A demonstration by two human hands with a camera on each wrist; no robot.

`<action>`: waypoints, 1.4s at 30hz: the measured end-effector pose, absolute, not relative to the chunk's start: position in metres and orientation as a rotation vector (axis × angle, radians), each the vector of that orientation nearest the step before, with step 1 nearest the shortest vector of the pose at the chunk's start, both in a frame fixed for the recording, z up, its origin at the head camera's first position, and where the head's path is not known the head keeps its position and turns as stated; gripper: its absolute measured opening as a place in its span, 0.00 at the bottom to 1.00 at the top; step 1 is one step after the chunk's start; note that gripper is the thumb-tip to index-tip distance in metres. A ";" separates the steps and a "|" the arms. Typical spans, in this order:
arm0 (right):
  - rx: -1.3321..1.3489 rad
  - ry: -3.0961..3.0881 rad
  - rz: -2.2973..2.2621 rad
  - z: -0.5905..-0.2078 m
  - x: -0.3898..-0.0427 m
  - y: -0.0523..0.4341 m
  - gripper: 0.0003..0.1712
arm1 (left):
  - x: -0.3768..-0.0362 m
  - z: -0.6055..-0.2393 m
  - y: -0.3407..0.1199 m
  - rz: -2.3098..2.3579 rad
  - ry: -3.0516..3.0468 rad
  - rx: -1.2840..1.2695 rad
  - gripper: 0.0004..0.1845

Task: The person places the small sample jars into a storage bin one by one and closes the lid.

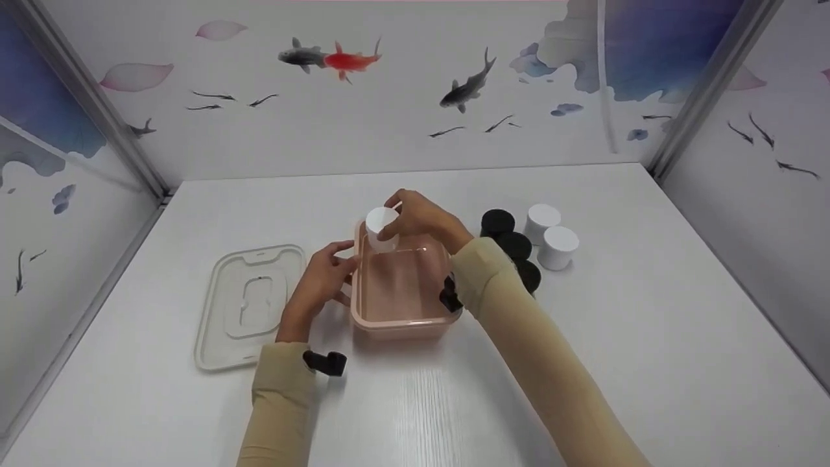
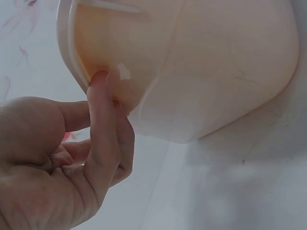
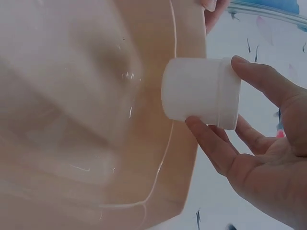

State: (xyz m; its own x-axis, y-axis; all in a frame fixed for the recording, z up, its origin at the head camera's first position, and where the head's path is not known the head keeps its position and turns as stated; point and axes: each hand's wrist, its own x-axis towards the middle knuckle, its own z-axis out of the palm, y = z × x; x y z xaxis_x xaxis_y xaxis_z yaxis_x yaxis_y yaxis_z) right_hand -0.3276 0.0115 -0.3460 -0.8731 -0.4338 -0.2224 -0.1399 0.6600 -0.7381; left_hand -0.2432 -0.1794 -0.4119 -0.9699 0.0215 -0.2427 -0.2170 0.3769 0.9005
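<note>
White table (image 1: 648, 337): clear lid (image 1: 249, 305) left of pink box (image 1: 402, 292), jars (image 1: 528, 243) right.

— What do you have in your right hand (image 1: 425, 219)?
— I pinch a small white jar (image 1: 381, 228) over the far left corner of the pink box (image 1: 402, 318).
— And the box?
— It is open, translucent, standing on the table; my left hand (image 1: 321, 279) touches its left side.
</note>
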 end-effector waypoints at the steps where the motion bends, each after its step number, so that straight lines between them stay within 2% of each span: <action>1: -0.460 2.506 -1.046 -0.347 -0.329 0.012 0.37 | -0.243 -0.412 -0.179 1.631 2.423 -0.175 0.28; 9: -0.427 2.533 -0.934 -0.352 -0.330 0.007 0.34 | -0.242 -0.414 -0.178 1.594 2.443 -0.192 0.28; 33: -0.380 2.613 -0.527 -0.366 -0.329 -0.004 0.40 | -0.242 -0.415 -0.176 1.669 2.424 -0.144 0.26; 42: -0.413 2.593 -0.510 -0.348 -0.323 -0.006 0.40 | -0.242 -0.412 -0.180 1.666 2.420 -0.163 0.26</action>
